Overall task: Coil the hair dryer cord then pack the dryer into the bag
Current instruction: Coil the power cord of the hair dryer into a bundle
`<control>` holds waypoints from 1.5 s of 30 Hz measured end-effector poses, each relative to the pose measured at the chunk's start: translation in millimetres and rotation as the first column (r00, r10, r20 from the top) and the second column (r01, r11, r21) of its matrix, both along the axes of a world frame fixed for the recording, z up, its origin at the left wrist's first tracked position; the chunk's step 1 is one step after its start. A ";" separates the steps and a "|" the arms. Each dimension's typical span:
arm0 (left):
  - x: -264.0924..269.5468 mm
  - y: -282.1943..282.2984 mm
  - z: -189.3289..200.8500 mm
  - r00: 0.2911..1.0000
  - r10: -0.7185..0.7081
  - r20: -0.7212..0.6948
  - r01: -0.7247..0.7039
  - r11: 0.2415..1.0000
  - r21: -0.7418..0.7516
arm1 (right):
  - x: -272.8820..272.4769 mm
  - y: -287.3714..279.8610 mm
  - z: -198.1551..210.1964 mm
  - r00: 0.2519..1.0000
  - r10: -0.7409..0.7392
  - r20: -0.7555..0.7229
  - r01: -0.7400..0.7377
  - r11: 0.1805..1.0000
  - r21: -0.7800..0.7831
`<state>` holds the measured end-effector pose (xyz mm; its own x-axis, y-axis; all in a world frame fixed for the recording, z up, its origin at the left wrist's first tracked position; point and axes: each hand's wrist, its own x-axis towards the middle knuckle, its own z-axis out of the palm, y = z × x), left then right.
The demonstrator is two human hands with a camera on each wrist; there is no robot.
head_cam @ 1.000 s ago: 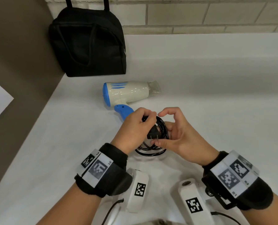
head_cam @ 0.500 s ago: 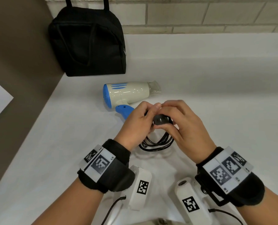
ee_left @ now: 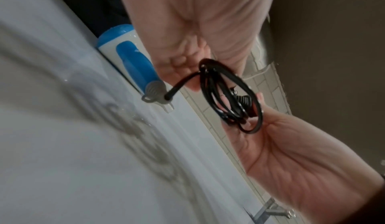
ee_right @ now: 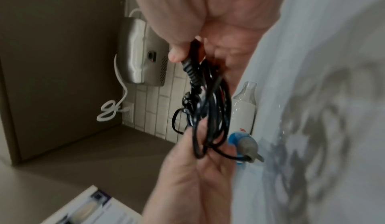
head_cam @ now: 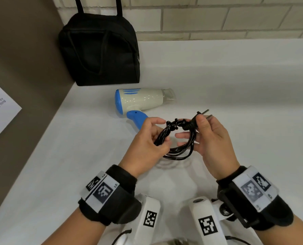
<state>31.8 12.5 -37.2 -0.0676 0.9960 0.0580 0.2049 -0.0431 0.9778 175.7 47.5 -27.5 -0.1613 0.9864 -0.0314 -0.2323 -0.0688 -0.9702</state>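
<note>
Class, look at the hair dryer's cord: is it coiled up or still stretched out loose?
Coiled. The cord forms a bundle of loops held above the counter between the left hand and right hand.

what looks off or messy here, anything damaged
Nothing looks damaged or spilled. The black cord is a tidy coil held off the counter between the left hand and right hand, plug pinched by the right. The hair dryer lies on its side near the upright black bag.
</note>
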 end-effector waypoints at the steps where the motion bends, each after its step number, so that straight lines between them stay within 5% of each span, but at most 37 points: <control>1: -1.0 -0.5 -1.5 0.998 0.054 0.019 -0.053 0.998 -0.022 | 1.5 2.1 0.0 0.999 0.008 -0.034 -0.009 0.999 -0.034; 5: -1.6 -2.6 -4.9 0.982 0.175 -0.066 -0.179 0.982 -0.066 | 0.7 6.2 -0.2 0.993 0.041 -0.108 -0.053 0.993 -0.109; 9: 6.9 -2.0 -7.4 0.970 0.194 -0.147 -0.204 0.977 -0.059 | -13.8 3.7 -2.3 1.000 -0.008 -0.007 0.008 0.999 -0.038; 14: 13.5 -4.0 -5.2 0.959 0.242 0.150 -0.230 0.969 -0.093 | -26.1 10.4 1.1 0.941 -0.138 0.311 0.034 0.948 0.317; 17: 14.3 -5.2 -8.0 0.913 0.220 0.342 -0.181 0.973 -0.142 | -27.3 18.4 -5.2 0.908 -0.204 0.365 0.055 0.924 0.379; 19: 14.3 -5.4 -10.5 0.913 0.212 0.348 -0.173 0.975 -0.142 | -28.3 21.1 -10.9 0.913 -0.212 0.349 0.084 0.934 0.348; 24: 5.8 -2.9 -10.1 0.946 0.164 0.280 -0.131 0.982 -0.135 | -25.0 30.2 -14.3 0.945 -0.017 0.326 -0.059 0.974 0.221; 30: -19.3 17.7 -12.7 0.929 0.337 0.151 -0.309 0.933 -0.182 | -33.6 54.1 -18.5 0.841 0.220 0.495 -0.335 0.930 0.155; 36: -22.7 33.8 -15.8 0.944 0.301 0.137 -0.266 0.937 -0.228 | -49.9 53.3 -30.0 0.815 0.247 0.524 -0.383 0.909 0.167; 40: -19.2 34.7 -20.2 0.924 0.287 0.253 -0.214 0.935 -0.282 | -49.4 54.7 -36.2 0.779 0.276 0.563 -0.418 0.898 0.138; 45: -15.0 36.5 -19.4 0.917 0.254 0.309 -0.144 0.930 -0.339 | -46.2 53.9 -39.5 0.852 0.297 0.431 -0.385 0.914 0.130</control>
<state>16.9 49.0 -56.5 -0.2266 0.9242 -0.3073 -0.1708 0.2729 0.9467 129.5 101.4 -67.0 -0.5056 0.8622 0.0311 0.1727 0.1365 -0.9755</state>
